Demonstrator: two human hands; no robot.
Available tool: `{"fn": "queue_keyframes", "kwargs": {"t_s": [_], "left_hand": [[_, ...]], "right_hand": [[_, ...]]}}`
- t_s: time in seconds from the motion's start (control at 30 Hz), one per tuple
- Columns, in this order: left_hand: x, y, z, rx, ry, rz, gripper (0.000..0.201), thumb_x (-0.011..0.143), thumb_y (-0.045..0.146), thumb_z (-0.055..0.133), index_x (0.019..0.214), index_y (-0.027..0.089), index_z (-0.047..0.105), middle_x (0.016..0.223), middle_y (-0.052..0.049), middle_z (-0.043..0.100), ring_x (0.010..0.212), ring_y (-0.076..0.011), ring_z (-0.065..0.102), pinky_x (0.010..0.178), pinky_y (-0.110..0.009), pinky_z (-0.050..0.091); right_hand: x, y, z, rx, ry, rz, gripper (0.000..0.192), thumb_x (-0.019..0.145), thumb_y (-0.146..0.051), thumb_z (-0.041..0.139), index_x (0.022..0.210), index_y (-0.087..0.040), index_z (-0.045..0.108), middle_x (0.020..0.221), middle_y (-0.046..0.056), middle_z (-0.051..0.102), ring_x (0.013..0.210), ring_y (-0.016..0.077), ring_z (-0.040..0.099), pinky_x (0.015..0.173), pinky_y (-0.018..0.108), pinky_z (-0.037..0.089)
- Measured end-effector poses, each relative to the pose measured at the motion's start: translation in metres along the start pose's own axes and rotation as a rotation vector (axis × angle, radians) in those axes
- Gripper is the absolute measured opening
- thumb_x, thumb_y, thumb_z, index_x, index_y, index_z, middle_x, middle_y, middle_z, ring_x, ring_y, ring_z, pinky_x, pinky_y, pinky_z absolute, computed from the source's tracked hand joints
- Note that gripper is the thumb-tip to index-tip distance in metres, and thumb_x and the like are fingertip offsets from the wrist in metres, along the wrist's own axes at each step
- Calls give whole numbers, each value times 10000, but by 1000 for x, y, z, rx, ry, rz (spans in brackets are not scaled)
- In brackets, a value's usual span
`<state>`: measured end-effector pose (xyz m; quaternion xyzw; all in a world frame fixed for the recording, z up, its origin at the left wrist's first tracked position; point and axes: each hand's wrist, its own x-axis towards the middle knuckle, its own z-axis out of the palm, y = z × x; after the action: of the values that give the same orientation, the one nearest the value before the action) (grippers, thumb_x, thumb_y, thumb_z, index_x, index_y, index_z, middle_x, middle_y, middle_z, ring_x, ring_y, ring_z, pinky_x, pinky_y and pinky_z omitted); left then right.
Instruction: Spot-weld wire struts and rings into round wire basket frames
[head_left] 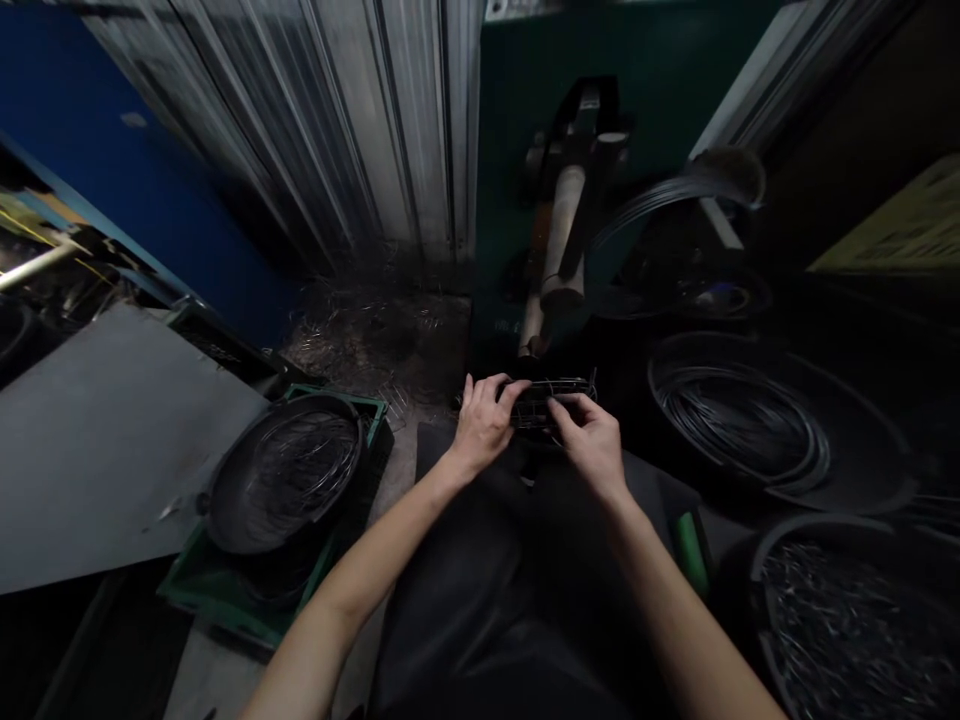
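Between my hands is a small dark wire frame point(534, 408) with several thin bars, in front of the machine. My left hand point(486, 420) is closed on its left end, fingers curled over the top. At the right part of the frame, my right hand point(589, 432) is closed, thumb and index finger pinched at the wires. Whether a separate piece of wire sits in that pinch is too small and dark to tell. Just beyond the hands, a worn metal cylinder point(564, 235) juts from the dark green machine point(510, 150).
To the left, a black basin point(225, 510) of wire pieces stands on a green crate point(176, 590). On the right are a tub point(870, 470) with coiled wire and a bucket point(761, 590) of small metal pieces. Wire scraps point(360, 330) litter the floor by the corrugated wall point(360, 120).
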<state>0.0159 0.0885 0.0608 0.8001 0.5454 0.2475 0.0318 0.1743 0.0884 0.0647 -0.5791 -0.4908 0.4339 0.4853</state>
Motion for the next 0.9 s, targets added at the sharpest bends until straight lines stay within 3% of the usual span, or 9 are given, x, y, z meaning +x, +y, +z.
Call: {"fn": "queue_keyframes", "kwargs": {"t_s": [0.1,0.23,0.4,0.9], "left_hand": [[3,-3,5,-20,32,5,622,720,45,522,1302,233,407,1213,-78,482,1153,-238,484,1109,-577,283],[7,-7,12,-50,79,21,616,722,45,517,1297,235,407,1196,-73,488,1144,-231,492,1110,-578,283],[13,-15,18,-81,121,49,627,703,30,512,1290,221,406,1199,-80,485,1150,-232,492,1112,-583,278],[24,-29,27,-73,128,60,624,717,41,507,1301,236,406,1234,-85,480,1173,-228,490,1113,-592,265]], "right_hand": [[-3,7,5,-167,96,-134,399,780,-536,592,886,-162,683,815,46,675,729,176,611,686,291,487],[-2,12,13,-222,201,-279,361,826,-497,567,884,-162,687,849,50,682,770,173,623,723,282,481],[6,18,17,-258,214,-433,279,866,-415,564,892,-162,679,855,48,678,789,158,626,755,275,488],[21,25,22,-264,219,-518,210,878,-343,577,918,-159,669,860,45,663,777,142,615,739,269,487]]}}
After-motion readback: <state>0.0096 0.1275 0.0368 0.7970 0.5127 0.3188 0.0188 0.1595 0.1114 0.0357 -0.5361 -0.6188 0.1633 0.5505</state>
